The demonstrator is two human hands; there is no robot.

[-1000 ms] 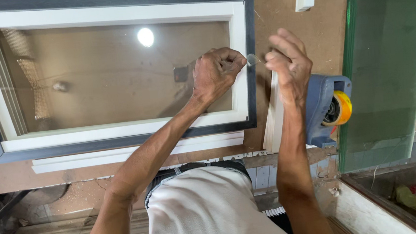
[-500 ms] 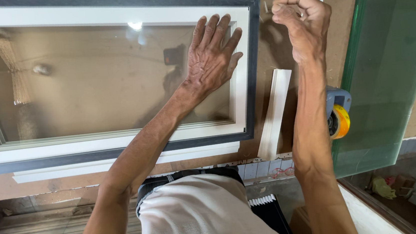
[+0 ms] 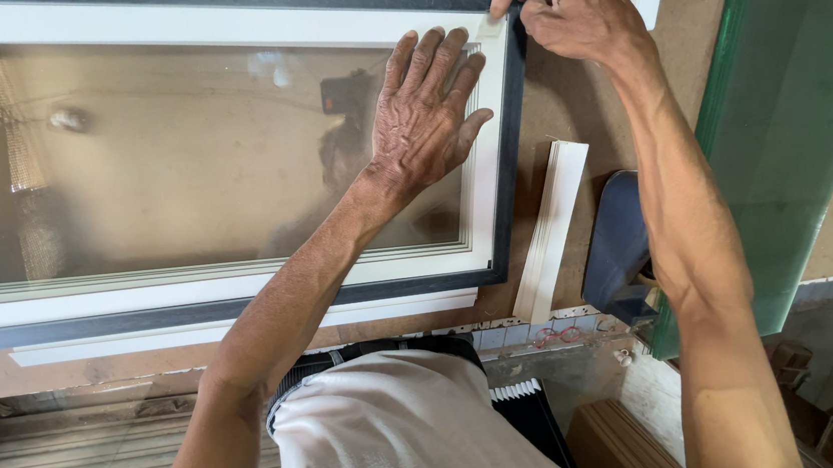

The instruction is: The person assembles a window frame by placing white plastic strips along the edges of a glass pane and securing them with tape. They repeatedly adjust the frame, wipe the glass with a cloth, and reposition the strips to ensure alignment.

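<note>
A glazed window frame (image 3: 495,207), white inside with a dark outer edge, lies flat on the brown table (image 3: 585,99) and fills the left and centre of the picture; its left end is cut off by the picture's edge. The left hand (image 3: 421,118) lies flat on the glass pane (image 3: 180,174) near the frame's upper right corner, fingers spread and pointing to the top of the picture, fingertips reaching the white inner border. The right hand (image 3: 567,0), at the top centre right, is curled over that same corner, thumb and forefinger pressed together on something small and pale at the corner; what it pinches is too hidden by the fingers to make out, and the top of the hand is cut off.

The pane mirrors a dim ceiling, a dark boxy shape and pale blurs, so what lies under the glass cannot be told. A loose white strip (image 3: 552,232) lies just beside the frame's right side, and another white strip (image 3: 244,329) shows just below the frame's lower edge. To the right of the first, a dark blue tool (image 3: 619,246) is mostly hidden behind the right forearm. A stack of green glass sheets (image 3: 789,131) fills the right of the picture, its upper right corner cut off. The person's white shirt (image 3: 404,436) covers the bottom centre.
</note>
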